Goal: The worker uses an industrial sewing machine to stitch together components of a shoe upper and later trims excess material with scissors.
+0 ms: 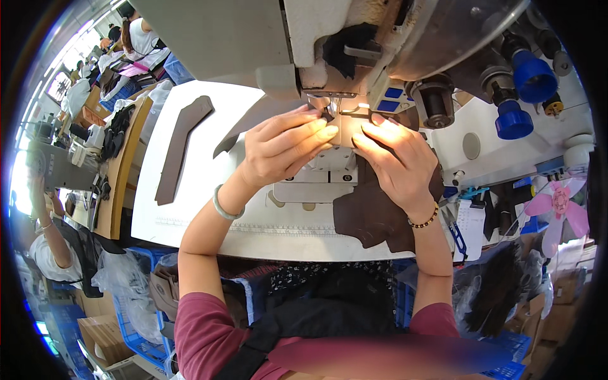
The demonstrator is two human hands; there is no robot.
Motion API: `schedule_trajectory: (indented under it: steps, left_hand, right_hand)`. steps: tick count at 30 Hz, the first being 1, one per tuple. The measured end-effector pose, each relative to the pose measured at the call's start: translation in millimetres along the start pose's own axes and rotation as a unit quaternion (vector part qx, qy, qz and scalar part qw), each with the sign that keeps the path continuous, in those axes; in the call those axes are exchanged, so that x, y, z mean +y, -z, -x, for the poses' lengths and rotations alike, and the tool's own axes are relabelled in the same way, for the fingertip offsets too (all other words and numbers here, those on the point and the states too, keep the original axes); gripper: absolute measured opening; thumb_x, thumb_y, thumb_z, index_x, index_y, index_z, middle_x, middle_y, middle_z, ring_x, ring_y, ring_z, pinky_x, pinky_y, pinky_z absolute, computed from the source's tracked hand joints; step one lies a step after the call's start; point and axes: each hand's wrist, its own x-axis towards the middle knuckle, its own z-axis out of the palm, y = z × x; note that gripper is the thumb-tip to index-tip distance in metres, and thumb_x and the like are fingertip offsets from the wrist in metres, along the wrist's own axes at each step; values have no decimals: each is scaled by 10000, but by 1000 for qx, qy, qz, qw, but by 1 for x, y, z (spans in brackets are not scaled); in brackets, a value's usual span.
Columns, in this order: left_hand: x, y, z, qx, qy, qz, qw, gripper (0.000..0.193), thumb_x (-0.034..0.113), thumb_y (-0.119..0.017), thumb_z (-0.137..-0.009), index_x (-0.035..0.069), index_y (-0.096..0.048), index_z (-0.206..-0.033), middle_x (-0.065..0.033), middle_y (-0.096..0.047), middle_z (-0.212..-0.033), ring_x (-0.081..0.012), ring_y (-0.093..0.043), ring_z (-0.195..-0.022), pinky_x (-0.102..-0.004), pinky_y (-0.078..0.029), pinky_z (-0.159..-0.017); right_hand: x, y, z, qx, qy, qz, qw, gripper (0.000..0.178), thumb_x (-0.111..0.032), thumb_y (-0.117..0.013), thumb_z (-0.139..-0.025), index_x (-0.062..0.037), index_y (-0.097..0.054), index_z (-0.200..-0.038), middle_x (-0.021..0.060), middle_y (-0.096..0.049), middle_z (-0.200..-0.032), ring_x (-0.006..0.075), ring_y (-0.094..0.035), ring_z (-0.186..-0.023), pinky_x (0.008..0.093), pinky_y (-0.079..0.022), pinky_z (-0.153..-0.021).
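Under the lit needle area of a sewing machine (329, 101) lies a small brown piece of leather-like material (345, 132). My left hand (282, 144) pinches its left side, fingertips pressed together close to the presser foot. On the other side my right hand (400, 158) grips the right edge with bent fingers. The needle tip itself is hard to make out in the glare. Several dark brown cut pieces (370, 212) lie beneath and beside my right wrist. Left of my left hand rest a long angled brown strip (180, 152) and another brown piece (244, 120), partly covered by the machine.
The white table (253, 237) carries a printed ruler along its front edge. Blue-capped thread holders (514, 120), a pink fan (558, 204), a white paper (467, 228) and blue snips (457, 240) are on the right. Another person (57, 247) sits at the left.
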Motion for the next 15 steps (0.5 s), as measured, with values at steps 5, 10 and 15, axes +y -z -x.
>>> schedule_trajectory:
  steps: [5,10,15]
  left_hand:
    - [-2,-2,0,8,44,43,998,223,82,-765,-696,37,-723,-910,-41,-669,-905,-228,-663,-904,-352,-579,-841]
    - [0,-3,1,11,87,53,995,232,82,-778,-687,46,-727,-911,-41,-673,-904,-226,-663,-895,-350,-576,-844]
    - [-2,-5,2,24,69,57,996,239,94,-789,-677,67,-731,-907,-41,-673,-903,-219,-662,-886,-347,-576,-838]
  right_hand:
    - [-1,1,-1,3,-22,-3,1000,172,-141,-727,-728,-116,-695,-895,6,-674,-958,174,-627,-846,295,-504,-768]
    - [-7,2,3,-3,-89,-13,996,222,-133,-759,-729,-104,-702,-942,8,-662,-970,207,-603,-904,315,-505,-794]
    - [-8,0,4,6,-113,-59,992,262,-94,-763,-717,-89,-700,-972,20,-659,-965,239,-595,-921,351,-507,-835]
